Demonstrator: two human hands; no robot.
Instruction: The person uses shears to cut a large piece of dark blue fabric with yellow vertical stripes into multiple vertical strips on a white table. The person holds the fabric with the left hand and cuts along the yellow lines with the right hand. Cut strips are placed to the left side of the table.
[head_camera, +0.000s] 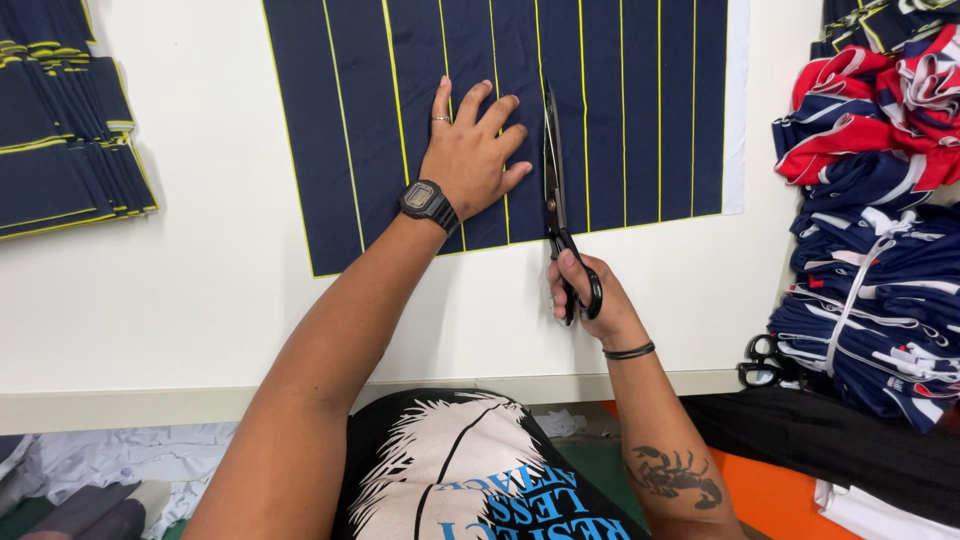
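Left hand (472, 152) flat and open, fingers spread, pressed palm-down on the navy cloth (620, 110) marked with yellow lines — a ring on one finger, a black digital watch (428, 203) on the wrist. Right hand (585, 292) closed round the black handles of the scissors (553, 170), thumb through one loop, a thin black band at the wrist. Blades long and dark, nearly shut, laid lengthwise on the cloth just beside the left fingertips, points away from the body. Cloth spread flat on the white table (180, 290), lower edge close above the right hand. At the table's far left, a stack of cut navy strips (60, 150) with yellow edges. At the right, a heap of folded red, white and navy fabric (880, 200) — a second pair of black scissors (765, 362) at its foot.
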